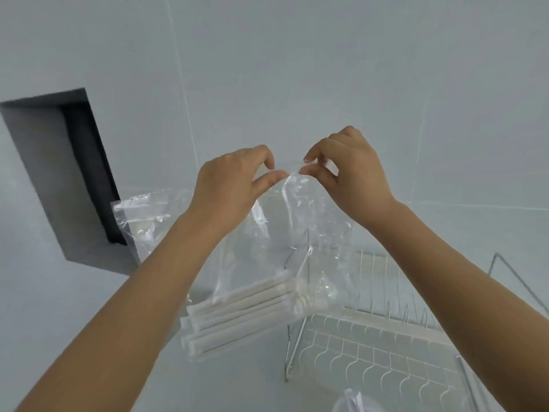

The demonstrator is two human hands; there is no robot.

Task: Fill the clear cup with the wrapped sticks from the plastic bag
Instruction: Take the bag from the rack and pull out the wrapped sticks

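Wire dish rack (pixel 386 331) lower right, partly behind the plastic bag (pixel 282 242). Second clear bag (pixel 145 218) mid-left, contents unclear. Dark wall recess (pixel 59 173) upper left. Centre frame: left hand (pixel 234 182) and right hand (pixel 347 171) each pinch the bag's top edge, thumb against fingers. Wrapped sticks (pixel 243 307) lie bunched at its bottom. Rim of something clear (pixel 356 401) at bottom edge; can't tell if it's the cup.

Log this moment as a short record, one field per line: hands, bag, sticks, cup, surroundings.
left hand: pinching the bag's top edge
right hand: pinching the same edge, close beside the left
bag: clear plastic, held up, hanging down
sticks: white, wrapped, bundled at the bag's bottom
cup: clear rim only, at the bottom edge of view
rack: wire dish rack, lower right
second bag: on the counter behind
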